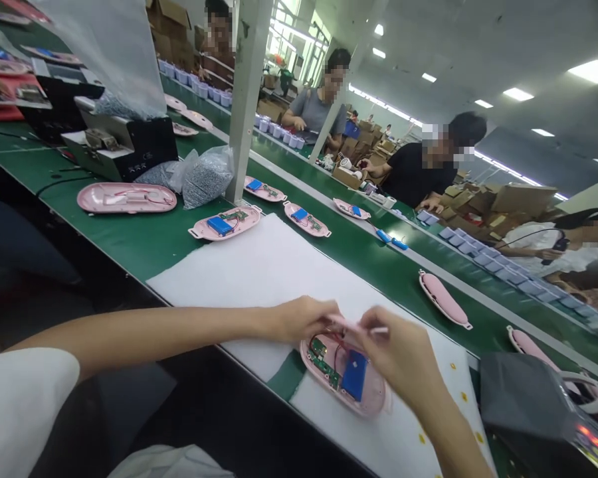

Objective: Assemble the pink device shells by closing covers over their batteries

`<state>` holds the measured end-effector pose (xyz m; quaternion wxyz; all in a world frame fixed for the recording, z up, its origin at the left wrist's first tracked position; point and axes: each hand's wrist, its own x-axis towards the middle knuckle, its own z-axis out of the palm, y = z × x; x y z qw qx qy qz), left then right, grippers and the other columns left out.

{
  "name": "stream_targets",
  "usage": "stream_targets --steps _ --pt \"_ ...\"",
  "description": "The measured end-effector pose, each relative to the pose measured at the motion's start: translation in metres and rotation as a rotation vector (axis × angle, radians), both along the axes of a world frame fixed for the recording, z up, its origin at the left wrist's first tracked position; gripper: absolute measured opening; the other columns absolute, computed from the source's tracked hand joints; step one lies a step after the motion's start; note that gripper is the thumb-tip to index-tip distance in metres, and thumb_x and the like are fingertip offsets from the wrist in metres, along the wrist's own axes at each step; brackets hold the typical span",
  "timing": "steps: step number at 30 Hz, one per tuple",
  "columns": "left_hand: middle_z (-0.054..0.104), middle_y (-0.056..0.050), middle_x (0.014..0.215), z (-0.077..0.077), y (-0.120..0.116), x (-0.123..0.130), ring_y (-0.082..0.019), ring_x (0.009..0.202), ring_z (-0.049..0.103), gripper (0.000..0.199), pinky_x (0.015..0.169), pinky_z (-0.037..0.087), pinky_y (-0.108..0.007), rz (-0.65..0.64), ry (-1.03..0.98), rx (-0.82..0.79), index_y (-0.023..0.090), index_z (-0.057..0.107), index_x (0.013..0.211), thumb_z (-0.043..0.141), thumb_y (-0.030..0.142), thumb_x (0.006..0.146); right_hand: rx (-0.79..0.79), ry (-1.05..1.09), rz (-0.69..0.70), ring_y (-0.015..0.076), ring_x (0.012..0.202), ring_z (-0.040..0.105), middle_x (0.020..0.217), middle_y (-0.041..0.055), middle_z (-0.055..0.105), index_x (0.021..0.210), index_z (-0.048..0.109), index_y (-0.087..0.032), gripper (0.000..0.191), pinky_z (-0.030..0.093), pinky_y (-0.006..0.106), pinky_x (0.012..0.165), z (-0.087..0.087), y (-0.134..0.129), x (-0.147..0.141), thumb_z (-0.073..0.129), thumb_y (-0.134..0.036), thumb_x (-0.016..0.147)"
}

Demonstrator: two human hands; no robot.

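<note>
On the white sheet (279, 272) lies an open pink plastic shell (373, 401). Inside it are a blue battery pack (355, 375), a green circuit board (323, 368) and red wires. Over its far edge, my left hand (306, 318) pinches one end of a second pink shell half (347, 325), seen nearly edge-on and tilted. At the other end my right hand (396, 348) grips the same half, its fingers closed. A short white piece sticks out by the right fingers; I cannot make out what it is.
Similar pink shells (226, 222) with batteries lie beyond the sheet, and closed ones (443, 299) sit on the green belt (379, 265). A grey device (523, 392) stands right, a metal post (246, 99) and bags of screws (206, 176) left. Several people work across the line.
</note>
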<state>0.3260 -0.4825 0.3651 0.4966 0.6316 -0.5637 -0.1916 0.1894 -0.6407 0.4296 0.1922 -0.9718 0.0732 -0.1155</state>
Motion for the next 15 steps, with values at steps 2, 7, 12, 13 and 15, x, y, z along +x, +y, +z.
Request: stream_targets --steps 2,7,12,13,15 --pt "0.07 -0.003 0.096 0.005 0.008 -0.005 -0.02 0.092 0.064 0.024 0.084 0.049 -0.027 -0.175 -0.078 0.021 0.024 0.066 0.097 0.047 0.013 0.086 -0.157 -0.004 0.051 0.023 0.08 0.064 0.093 0.0057 0.069 0.102 0.066 -0.026 0.023 0.048 0.033 0.066 -0.014 0.012 -0.025 0.061 -0.034 0.08" --pt "0.058 -0.009 0.133 0.038 0.009 0.017 -0.036 0.134 0.043 0.048 0.116 0.028 -0.048 -0.419 -0.271 0.219 0.025 0.07 0.104 0.073 0.008 0.059 -0.161 0.253 0.056 0.0367 0.133 0.041 0.147 0.0142 0.043 0.152 0.028 -0.019 0.106 0.038 0.051 0.107 -0.049 0.017 -0.045 0.076 -0.037 0.059" --pt "0.061 -0.009 0.129 0.068 -0.043 0.135 -0.03 0.125 0.049 0.036 0.111 0.031 -0.037 -0.028 -0.406 0.346 0.023 0.07 0.108 0.066 0.019 0.072 -0.023 0.256 -0.102 0.0318 0.118 0.056 0.129 0.0117 0.057 0.153 0.025 -0.026 0.101 0.047 0.044 0.096 -0.051 -0.019 -0.032 0.067 -0.031 0.062" --pt "0.06 -0.012 0.13 0.07 -0.06 0.163 -0.032 0.128 0.045 0.038 0.113 0.027 -0.039 0.087 -0.422 0.357 0.02 0.069 0.11 0.066 0.02 0.072 -0.018 0.221 -0.169 0.0322 0.118 0.056 0.13 0.0112 0.057 0.153 0.025 -0.027 0.1 0.048 0.044 0.094 -0.049 -0.033 -0.023 0.067 -0.032 0.063" --pt "0.06 -0.016 0.13 0.067 -0.094 0.21 -0.038 0.132 0.037 0.039 0.112 0.025 -0.045 0.203 -0.436 0.379 0.015 0.07 0.106 0.072 0.025 0.068 -0.03 0.162 -0.324 0.0341 0.121 0.054 0.137 0.0131 0.052 0.152 0.026 -0.025 0.097 0.048 0.045 0.094 -0.043 -0.069 0.007 0.068 -0.04 0.067"
